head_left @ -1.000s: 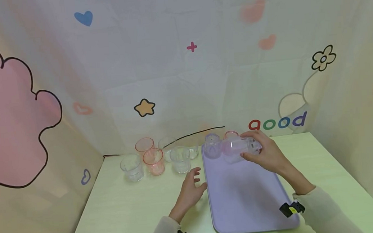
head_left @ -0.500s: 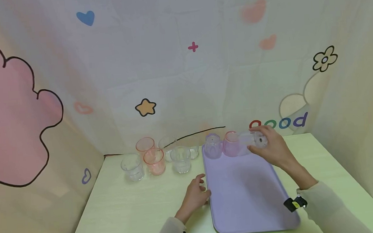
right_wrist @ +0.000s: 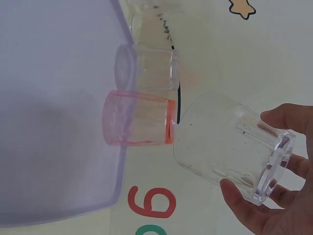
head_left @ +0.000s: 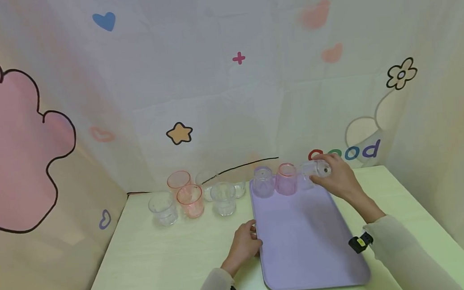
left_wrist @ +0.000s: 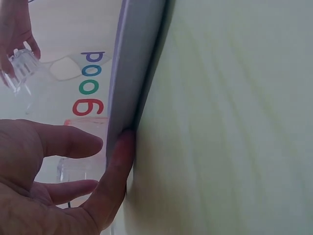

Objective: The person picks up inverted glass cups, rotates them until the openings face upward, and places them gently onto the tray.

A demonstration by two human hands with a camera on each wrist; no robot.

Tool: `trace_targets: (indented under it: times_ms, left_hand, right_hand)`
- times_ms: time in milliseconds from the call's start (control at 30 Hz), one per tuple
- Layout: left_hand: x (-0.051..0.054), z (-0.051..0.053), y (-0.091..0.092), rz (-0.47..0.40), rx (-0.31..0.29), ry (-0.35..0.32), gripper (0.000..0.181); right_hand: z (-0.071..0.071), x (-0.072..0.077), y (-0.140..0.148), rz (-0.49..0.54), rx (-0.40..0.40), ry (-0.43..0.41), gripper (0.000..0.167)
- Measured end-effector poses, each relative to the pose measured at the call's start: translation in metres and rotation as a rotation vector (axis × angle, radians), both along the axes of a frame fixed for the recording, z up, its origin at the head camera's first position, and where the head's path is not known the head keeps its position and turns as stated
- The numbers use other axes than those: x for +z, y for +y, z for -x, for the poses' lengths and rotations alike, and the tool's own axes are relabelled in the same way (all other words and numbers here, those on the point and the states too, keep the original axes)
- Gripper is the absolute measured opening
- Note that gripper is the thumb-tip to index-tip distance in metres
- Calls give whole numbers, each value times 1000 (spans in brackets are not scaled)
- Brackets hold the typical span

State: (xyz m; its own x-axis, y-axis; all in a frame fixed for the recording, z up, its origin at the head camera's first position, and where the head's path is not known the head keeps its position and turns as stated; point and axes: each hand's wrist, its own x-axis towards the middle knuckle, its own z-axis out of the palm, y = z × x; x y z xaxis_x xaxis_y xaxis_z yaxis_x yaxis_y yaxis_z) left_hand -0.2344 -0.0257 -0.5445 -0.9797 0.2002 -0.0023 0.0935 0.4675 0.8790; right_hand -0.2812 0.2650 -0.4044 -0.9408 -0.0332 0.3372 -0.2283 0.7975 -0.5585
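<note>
My right hand [head_left: 341,180] grips a clear plastic cup [right_wrist: 227,144] round its base. The cup is tilted with its mouth toward the left, above the far right of the purple tray [head_left: 308,247]. An upside-down purple-tinted cup [head_left: 263,183] and an upside-down pink cup [head_left: 286,180] stand side by side along the tray's far edge. My left hand [head_left: 244,244] rests at the tray's left edge. In the left wrist view one digit touches the tray's side wall [left_wrist: 134,63], while the other fingers [left_wrist: 73,142] are extended and hold nothing.
Left of the tray, several cups stand mouth up on the pale table [head_left: 176,265]: pink ones [head_left: 191,201] and clear ones [head_left: 164,209], with another clear cup [head_left: 224,199] nearest the tray. A patterned cloth [head_left: 213,110] hangs behind the table.
My right hand has carried the clear cup rightward, from in front of the pink cup to its right, and tilted its base a little. The left hand has moved right to the tray's edge.
</note>
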Motion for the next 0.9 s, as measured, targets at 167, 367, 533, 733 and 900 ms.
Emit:
trace_targets:
  times_ms: [167,367,533,733,900]
  left_hand:
    - [0,0,0,1,-1,20,61]
    - [-2,0,-1,-7,-2,80,58]
    - [-3,1,-2,-18,-9,94,57]
    - [-4,3,0,2,11,44,58]
    - [-3,2,-1,17,12,41,59]
  right_hand:
    - [10,-3,6,-26,-12,-44,57]
    - [22,-7,16,-45,-14,-100,57]
    - [33,-13,22,-76,-18,-126,57]
    - [45,-20,24,-142,-29,-156,58]
    - [56,-26,21,-186,-36,-205,62]
